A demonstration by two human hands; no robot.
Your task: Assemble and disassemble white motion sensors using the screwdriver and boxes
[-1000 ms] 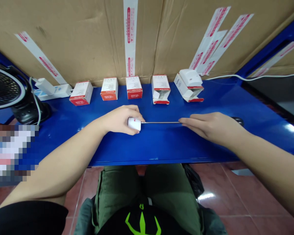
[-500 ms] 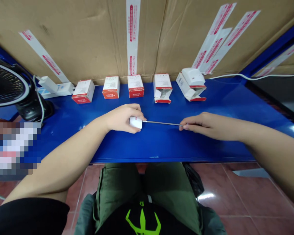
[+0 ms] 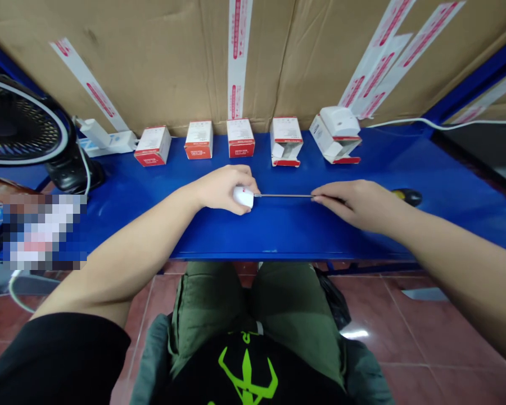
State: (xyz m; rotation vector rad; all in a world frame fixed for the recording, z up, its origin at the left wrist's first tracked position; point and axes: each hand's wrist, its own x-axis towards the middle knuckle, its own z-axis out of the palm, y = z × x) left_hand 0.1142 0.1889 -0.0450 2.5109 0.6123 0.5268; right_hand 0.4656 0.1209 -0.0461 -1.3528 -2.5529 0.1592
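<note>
Drawing closer together since the earlier frame, the left hand and the right hand are shortening the stretch of thin metal rod showing between them, while the whole scene is sitting higher in the head view. The left hand's grip is clenching a small white detector just above the blue desk, with the fingers wrapped over its top. The rod is running straight out from the detector's right side, though I cannot tell whether it is entering the casing. The right hand's grip is pinching the rod's other end between the fingertips.

Beyond the hands, five red-and-white cardboard boxes are standing in a row along the back of the desk. The fourth box is standing with its flaps open, and the fifth box is tilting with a second white detector resting on it. A black desk fan is standing at the far left beside a white power strip. A dark object with a yellow spot is lying near the right hand. A large taped cardboard carton is filling the view behind the desk.
</note>
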